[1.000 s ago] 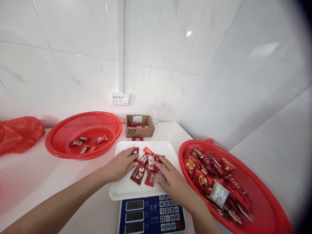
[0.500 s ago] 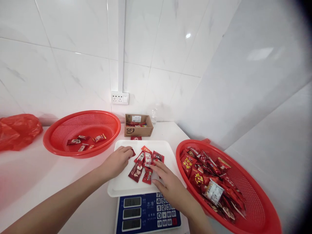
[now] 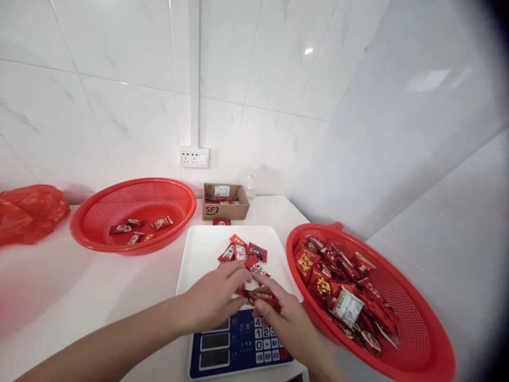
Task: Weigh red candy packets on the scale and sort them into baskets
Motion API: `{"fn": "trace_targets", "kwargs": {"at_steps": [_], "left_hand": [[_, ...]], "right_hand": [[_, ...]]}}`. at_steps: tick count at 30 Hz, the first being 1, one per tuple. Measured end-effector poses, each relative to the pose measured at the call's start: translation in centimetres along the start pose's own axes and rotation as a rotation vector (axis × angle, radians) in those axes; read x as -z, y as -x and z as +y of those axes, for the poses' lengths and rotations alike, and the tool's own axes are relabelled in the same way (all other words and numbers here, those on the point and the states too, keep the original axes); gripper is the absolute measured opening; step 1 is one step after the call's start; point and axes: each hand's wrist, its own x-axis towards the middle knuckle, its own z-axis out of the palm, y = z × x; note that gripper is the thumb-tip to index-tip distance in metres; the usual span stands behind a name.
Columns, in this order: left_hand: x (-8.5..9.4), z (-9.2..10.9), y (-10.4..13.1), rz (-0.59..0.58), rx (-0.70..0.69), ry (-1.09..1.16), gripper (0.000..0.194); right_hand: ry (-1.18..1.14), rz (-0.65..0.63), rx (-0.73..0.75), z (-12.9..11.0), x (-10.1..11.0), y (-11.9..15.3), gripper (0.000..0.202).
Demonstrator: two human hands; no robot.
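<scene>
Over the front edge of the white scale tray (image 3: 194,265), my two hands meet. My right hand (image 3: 288,315) is closed around a dark red snack packet (image 3: 262,297), thumb on its near side. Opposite it, my left hand (image 3: 218,297) has its fingers curled onto the packet's left end; its fingertips are partly hidden. Several red wrapped snacks lie in a small pile on the tray just beyond my fingers, among them a packet with white lettering (image 3: 240,252) and a dark red one (image 3: 257,251). The scale's blue keypad panel (image 3: 242,350) shows below my hands.
To the right stands a red basket (image 3: 421,323) heaped with snack packets. Another red basket (image 3: 91,217) at left holds several packets. A cardboard box (image 3: 234,212) with packets sits behind the tray. A red plastic bag (image 3: 32,212) lies at far left.
My left hand has moved right and nearer, and my right hand has drawn back toward me; they now meet at a packet. The large dark packet is no longer in the tray pile.
</scene>
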Motion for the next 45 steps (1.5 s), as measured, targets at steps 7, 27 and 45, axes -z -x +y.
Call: {"fn": "trace_targets", "kwargs": {"at_steps": [7, 27, 45], "left_hand": [[0.4, -4.7, -1.3, -0.141, 0.135, -0.212, 0.037], [-1.9, -5.7, -6.1, -0.231, -0.032, -0.330, 0.062], [-2.0, -5.1, -7.3, -0.168, 0.081, -0.384, 0.058]], "right_hand": [[-0.032, 0.373, 0.007, 1.4, 2.4, 1.7, 0.043], [0.292, 0.668, -0.072, 4.3, 6.7, 1.2, 0.051], [0.253, 0.628, -0.067, 4.4, 6.6, 1.4, 0.047]]}}
